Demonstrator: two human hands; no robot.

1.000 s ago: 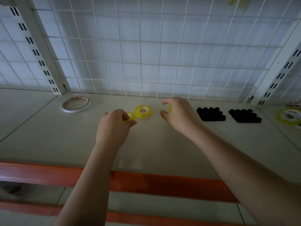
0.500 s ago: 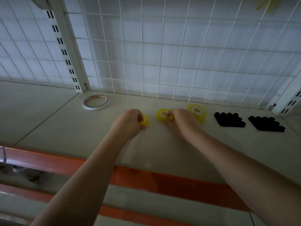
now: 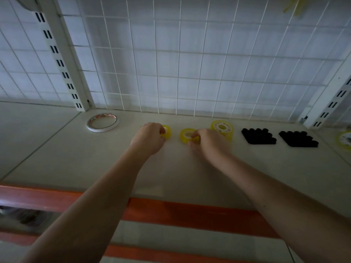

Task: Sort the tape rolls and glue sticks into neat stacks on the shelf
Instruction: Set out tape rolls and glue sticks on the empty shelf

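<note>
- Yellow was the colour of the moment: the left hand point(image 3: 150, 138) had its fingers curled round a small yellow tape roll point(image 3: 167, 131), well left of the tall yellow stack point(image 3: 222, 129).
- The right hand point(image 3: 207, 142) pinched a second small roll point(image 3: 187, 135), which sat on the shelf point(image 3: 95, 164) just left of that stack and in front of it.
- Between the two held rolls lay a bare gap; the left roll sat to the left of the right one, both with their holes facing up, so by my reading a short sideways carry would set one on the other.
- The right hand was nearer the tall stack; nothing stood between them.
- Right of the stack lay two black glue-stick bundles point(image 3: 258, 136) and point(image 3: 298, 139), well out of the way.
- Far left of the stack, a flat white tape ring point(image 3: 102, 122) lay by the wire grid point(image 3: 190, 63).
- Another yellow roll point(image 3: 344, 139) sat at the far right edge.
</note>
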